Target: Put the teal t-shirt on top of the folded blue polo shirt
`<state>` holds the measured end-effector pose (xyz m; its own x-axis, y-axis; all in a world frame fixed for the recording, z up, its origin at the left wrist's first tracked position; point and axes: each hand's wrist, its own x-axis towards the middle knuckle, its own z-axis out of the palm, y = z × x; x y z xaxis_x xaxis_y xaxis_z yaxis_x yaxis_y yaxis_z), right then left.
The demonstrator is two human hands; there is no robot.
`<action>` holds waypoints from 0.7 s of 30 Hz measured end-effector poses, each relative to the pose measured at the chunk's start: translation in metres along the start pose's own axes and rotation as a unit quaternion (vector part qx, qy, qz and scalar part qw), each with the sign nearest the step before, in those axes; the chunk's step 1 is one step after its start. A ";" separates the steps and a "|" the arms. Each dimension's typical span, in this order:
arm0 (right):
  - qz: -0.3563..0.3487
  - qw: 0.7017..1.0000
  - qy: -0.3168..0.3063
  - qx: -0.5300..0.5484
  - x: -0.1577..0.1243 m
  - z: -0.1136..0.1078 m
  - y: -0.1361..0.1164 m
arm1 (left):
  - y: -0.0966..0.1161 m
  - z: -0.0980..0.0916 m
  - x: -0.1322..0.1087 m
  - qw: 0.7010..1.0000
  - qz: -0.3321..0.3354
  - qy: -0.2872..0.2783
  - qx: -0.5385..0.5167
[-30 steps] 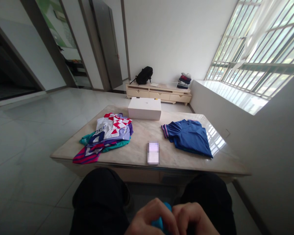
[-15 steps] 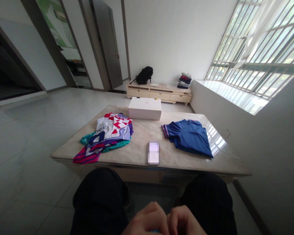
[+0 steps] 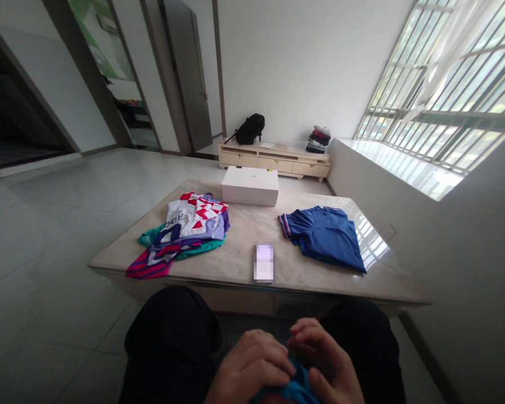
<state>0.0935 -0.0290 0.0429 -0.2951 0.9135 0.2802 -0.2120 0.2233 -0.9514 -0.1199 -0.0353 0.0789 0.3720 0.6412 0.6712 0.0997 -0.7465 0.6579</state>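
Low between my knees, a bright blue piece of cloth is bunched up; its lower part is cut off by the picture's edge. My left hand is closed over it, fingers curled around its top. To the right, my right hand has its fingers lifted and bent, apart from the thumb, which lies against the cloth's side. On the table ahead lie a pile of colourful jerseys at left and a folded dark blue shirt at right. A phone, its screen blurred, rests near the front edge.
A white box stands at the table's far edge. Beyond it, a low cabinet bears a black backpack and a stack of folded clothes. My knees flank my hands. A wall and barred window are to the right.
My hands were close together, lower down, with just a sliver of blue showing. They have risen and parted, my right fingers have opened, and more of the cloth shows.
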 end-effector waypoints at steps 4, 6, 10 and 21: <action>-0.093 0.979 -0.018 -0.180 -0.006 -0.016 -0.026 | -0.001 -0.002 -0.003 0.997 -0.051 0.048 0.041; -0.118 0.952 -0.063 -0.275 -0.009 -0.018 -0.032 | -0.001 -0.003 -0.004 0.996 -0.057 0.053 0.053; -0.107 0.902 -0.072 -0.413 -0.014 -0.013 -0.023 | -0.003 -0.002 -0.004 0.995 -0.055 0.052 0.061; -0.011 0.810 -0.158 -0.565 -0.008 -0.016 -0.010 | -0.006 -0.001 -0.008 0.994 -0.064 0.018 0.091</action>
<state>0.1126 -0.0328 0.0479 -0.5633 0.8131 0.1470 0.7158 0.5690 -0.4048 -0.1244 -0.0358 0.0694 0.3121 0.7359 0.6009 0.3098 -0.6767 0.6679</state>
